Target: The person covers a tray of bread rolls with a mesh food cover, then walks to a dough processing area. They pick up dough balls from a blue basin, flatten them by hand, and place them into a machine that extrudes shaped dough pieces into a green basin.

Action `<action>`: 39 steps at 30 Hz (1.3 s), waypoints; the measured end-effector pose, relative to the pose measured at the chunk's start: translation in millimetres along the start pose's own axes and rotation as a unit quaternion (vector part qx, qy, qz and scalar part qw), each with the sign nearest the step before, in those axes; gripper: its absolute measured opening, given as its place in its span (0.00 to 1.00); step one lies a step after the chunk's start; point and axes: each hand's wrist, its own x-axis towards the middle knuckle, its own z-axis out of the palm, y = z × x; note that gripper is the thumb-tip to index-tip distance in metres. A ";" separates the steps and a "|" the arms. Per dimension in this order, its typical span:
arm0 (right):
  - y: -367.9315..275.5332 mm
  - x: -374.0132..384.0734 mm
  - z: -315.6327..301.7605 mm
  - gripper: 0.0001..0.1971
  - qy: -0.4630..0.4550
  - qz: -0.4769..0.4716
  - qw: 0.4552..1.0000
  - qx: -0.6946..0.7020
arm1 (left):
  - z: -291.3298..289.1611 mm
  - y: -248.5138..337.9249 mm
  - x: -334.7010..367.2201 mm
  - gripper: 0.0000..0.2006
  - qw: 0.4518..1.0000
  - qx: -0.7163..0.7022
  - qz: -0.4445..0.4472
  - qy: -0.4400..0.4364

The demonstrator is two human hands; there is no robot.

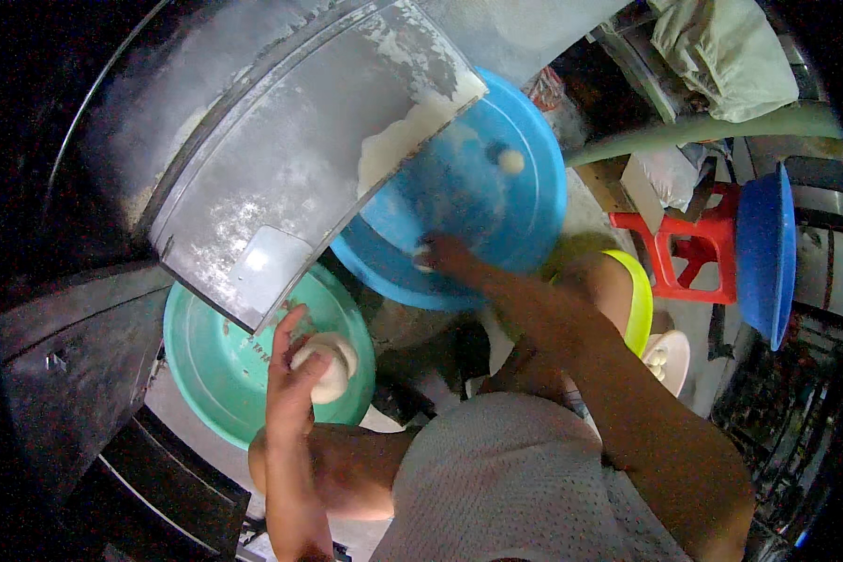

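Observation:
My left hand (295, 365) is closed around a rounded white lump of dough (332, 368), above the right side of a green basin (192, 398). My right hand (445, 255) reaches low into a large blue basin (548, 201), near its front wall. Its fingers look curled, and a small whitish bit shows at their tips, too dim to name. Farther back in the same basin lies a small pale ball (510, 161), apart from the hand. White powder coats parts of the blue basin's inside.
A powder-dusted grey metal machine housing (318, 140) overhangs both basins. On the right stand a red plastic stool (684, 253), an upright blue basin (766, 258), a yellow-green rim (639, 304) and a pale bowl (679, 361) with small white pieces. A pale cloth (721, 61) hangs at the back right.

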 end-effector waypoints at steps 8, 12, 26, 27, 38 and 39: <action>-253.2 -52.6 -101.2 0.19 -0.068 -0.077 0.925 0.365 | 23.8 4.8 13.7 0.55 0.993 0.029 0.023 -0.108; -203.6 -23.8 -100.5 0.18 -0.062 -0.272 0.928 0.247 | 19.1 8.2 11.6 0.48 0.995 -0.032 0.024 -0.086; -10.7 35.8 30.6 0.21 0.021 0.064 0.996 0.050 | 9.2 -4.0 15.9 0.28 0.995 -0.012 -0.035 -0.091; -8.7 37.6 28.8 0.20 0.020 0.064 0.997 0.026 | 3.5 -11.2 18.5 0.27 0.995 -0.007 -0.045 -0.090; -239.3 -52.0 -116.5 0.10 0.085 -0.203 0.947 0.235 | 0.2 -23.6 23.2 0.43 0.997 -0.024 -0.037 -0.055; -245.5 -50.5 -117.0 0.10 0.085 -0.222 0.950 0.200 | 1.2 -25.0 21.5 0.44 0.998 -0.026 -0.033 -0.050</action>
